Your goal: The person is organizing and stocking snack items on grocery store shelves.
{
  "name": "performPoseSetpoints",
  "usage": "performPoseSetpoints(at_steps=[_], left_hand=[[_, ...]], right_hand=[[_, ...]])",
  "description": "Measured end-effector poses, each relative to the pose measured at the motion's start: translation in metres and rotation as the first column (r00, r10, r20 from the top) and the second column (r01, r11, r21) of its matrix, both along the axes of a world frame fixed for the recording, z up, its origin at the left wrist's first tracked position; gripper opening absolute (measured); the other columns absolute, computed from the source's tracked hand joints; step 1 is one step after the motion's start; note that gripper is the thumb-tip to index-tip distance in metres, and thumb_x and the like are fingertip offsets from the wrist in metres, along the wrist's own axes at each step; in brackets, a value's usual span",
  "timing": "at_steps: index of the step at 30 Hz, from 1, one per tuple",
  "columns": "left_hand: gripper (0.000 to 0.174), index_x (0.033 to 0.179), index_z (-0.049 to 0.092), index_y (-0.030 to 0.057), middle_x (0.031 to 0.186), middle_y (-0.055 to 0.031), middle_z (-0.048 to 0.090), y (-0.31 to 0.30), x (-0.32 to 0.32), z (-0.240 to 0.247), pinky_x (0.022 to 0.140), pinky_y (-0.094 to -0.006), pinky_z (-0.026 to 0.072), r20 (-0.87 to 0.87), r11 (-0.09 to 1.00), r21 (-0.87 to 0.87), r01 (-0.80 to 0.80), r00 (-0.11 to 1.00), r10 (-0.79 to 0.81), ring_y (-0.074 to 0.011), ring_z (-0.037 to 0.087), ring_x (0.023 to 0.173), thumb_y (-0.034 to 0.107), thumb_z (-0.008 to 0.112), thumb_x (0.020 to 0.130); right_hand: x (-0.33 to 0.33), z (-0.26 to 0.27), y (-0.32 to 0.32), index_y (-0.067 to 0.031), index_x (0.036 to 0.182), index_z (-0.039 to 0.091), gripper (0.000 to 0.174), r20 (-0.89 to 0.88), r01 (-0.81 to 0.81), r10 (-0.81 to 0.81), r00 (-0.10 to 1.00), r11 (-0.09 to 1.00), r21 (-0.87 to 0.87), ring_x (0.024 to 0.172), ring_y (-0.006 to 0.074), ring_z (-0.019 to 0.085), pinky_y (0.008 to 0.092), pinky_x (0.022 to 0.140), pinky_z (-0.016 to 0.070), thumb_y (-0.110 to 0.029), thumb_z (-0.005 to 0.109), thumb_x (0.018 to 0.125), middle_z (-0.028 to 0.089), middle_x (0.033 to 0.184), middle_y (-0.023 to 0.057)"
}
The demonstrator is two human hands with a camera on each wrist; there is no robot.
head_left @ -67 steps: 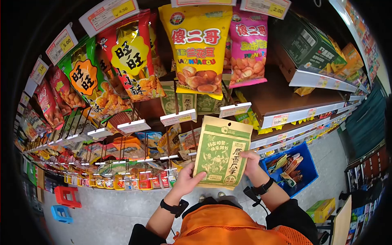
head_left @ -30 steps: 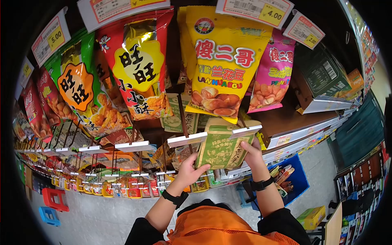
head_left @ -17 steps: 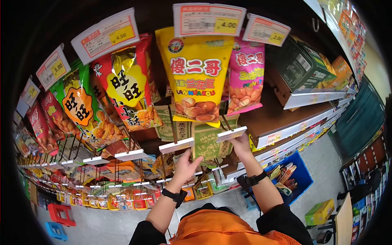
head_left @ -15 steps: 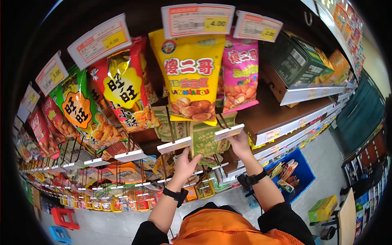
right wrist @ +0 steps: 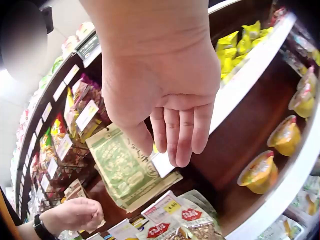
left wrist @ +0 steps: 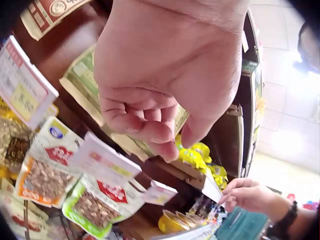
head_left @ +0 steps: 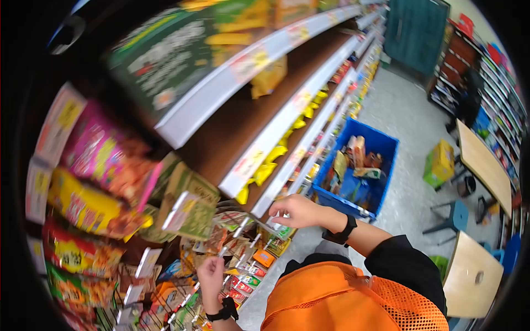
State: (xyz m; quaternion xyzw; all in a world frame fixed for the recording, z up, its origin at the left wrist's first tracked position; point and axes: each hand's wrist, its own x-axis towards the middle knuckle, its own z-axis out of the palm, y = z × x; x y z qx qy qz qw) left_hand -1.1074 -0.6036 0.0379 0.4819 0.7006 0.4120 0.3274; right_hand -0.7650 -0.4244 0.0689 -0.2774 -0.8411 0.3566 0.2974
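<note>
A green and tan bag of seeds [head_left: 199, 212] hangs on a shelf hook behind a white price tag [head_left: 178, 212], with a similar bag partly hidden behind it. My left hand [head_left: 211, 278] is below the bag, apart from it, its fingers loosely curled around nothing. To the right of the bag, my right hand [head_left: 295, 211] hovers by the shelf edge, also holding nothing. In the right wrist view its fingers hang relaxed and nearly straight, overlapping the edge of the bag of seeds [right wrist: 122, 165].
Pink [head_left: 107, 151] and yellow [head_left: 88, 204] snack bags hang at the left. A brown shelf [head_left: 243, 138] with white price rails runs off to the right. On the floor stand a blue crate [head_left: 353, 205] with packets inside, a stool [head_left: 455, 215] and wooden tables [head_left: 472, 276].
Both hands held the bag of seeds earlier and moved it up to the hook; now they have let go and drawn apart. The head view has swung right, toward the crate and aisle.
</note>
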Motion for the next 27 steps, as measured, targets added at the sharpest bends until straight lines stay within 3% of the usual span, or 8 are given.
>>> performPoseSetpoints(at_steps=[1,3,7,10,15,19,21,27], left_hand=[[0.012,0.091,0.069,-0.0022,0.072,0.0018,0.065,0.002,0.013,0.002,0.06,-0.0234,0.047,0.064,0.984,-0.155,0.082,0.995,-0.073,-0.0045,0.057,0.066,0.008,0.07,0.097],[0.012,0.091,0.071,-0.0018,0.071,0.0034,0.064,0.012,0.055,0.004,0.058,-0.0221,0.0451,0.012,0.945,-0.144,0.293,0.956,-0.295,-0.0032,0.056,0.065,0.009,0.071,0.097],[0.02,0.1,0.073,0.0025,0.073,-0.0055,0.07,0.052,0.13,-0.028,0.058,-0.0317,0.0511,-0.128,0.838,-0.193,0.511,0.833,-0.538,-0.0165,0.065,0.061,0.019,0.078,0.091],[0.029,0.108,0.073,0.0048,0.078,-0.0103,0.071,0.092,0.203,-0.02,0.064,-0.0373,0.0545,-0.156,0.796,-0.299,0.526,0.796,-0.585,-0.0257,0.068,0.066,0.025,0.079,0.088],[0.039,0.121,0.069,0.0066,0.087,-0.0083,0.072,0.141,0.294,-0.025,0.069,-0.0381,0.056,-0.199,0.691,-0.403,0.6,0.68,-0.706,-0.0257,0.07,0.075,0.027,0.078,0.089],[0.042,0.124,0.067,0.007,0.097,-0.009,0.073,0.158,0.337,-0.033,0.072,-0.0386,0.0563,-0.135,0.643,-0.489,0.589,0.678,-0.723,-0.0259,0.07,0.082,0.027,0.077,0.089],[0.041,0.123,0.067,0.0066,0.097,-0.0094,0.073,0.157,0.35,-0.041,0.074,-0.0391,0.0566,-0.221,0.687,-0.493,0.533,0.687,-0.692,-0.027,0.07,0.084,0.027,0.077,0.089],[0.041,0.122,0.066,0.0048,0.1,-0.0108,0.074,0.148,0.378,-0.042,0.079,-0.0411,0.0568,-0.223,0.737,-0.545,0.4,0.778,-0.587,-0.0286,0.072,0.09,0.026,0.076,0.089]], right_hand=[[0.013,-0.011,0.001,-0.0061,0.098,0.072,0.019,0.009,0.031,-0.031,0.999,0.999,-0.038,0.076,0.0244,0.075,0.0387,0.069,0.0579,-0.022,0.074,0.088,0.075,0.084,0.0106],[0.039,-0.029,0.003,-0.0066,0.098,0.072,0.02,0.059,0.094,-0.089,0.994,0.993,-0.076,0.077,0.0267,0.074,0.0408,0.069,0.0575,-0.023,0.074,0.087,0.075,0.083,0.0109],[0.098,-0.069,0.024,-0.0077,0.098,0.072,0.022,0.27,0.182,-0.169,0.948,0.983,-0.024,0.078,0.034,0.073,0.0467,0.071,0.0569,-0.025,0.073,0.085,0.075,0.083,0.012],[0.157,-0.101,0.055,-0.0077,0.102,0.072,0.025,0.434,0.286,-0.243,0.867,0.957,-0.037,0.083,0.0374,0.072,0.049,0.074,0.0569,-0.026,0.073,0.084,0.075,0.084,0.0138],[0.253,-0.223,0.113,-0.0061,0.123,0.064,0.049,0.686,0.46,-0.253,0.682,0.878,-0.133,0.094,0.04,0.072,0.0503,0.08,0.0572,-0.029,0.074,0.082,0.074,0.096,0.0192],[0.279,-0.277,0.165,0.001,0.148,0.042,0.072,0.773,0.538,-0.138,0.619,0.791,-0.29,0.106,0.0357,0.072,0.0483,0.085,0.0584,-0.021,0.071,0.085,0.073,0.116,0.0199],[0.286,-0.3,0.193,-0.0022,0.153,0.036,0.083,0.782,0.512,-0.104,0.615,0.806,-0.296,0.108,0.0395,0.07,0.0478,0.089,0.0569,-0.02,0.072,0.08,0.074,0.11,0.021],[0.29,-0.385,0.252,-0.0173,0.164,0.023,0.089,0.81,0.541,-0.115,0.574,0.797,-0.27,0.119,0.0351,0.067,0.0431,0.095,0.0561,-0.01,0.067,0.087,0.056,0.144,0.0182]])
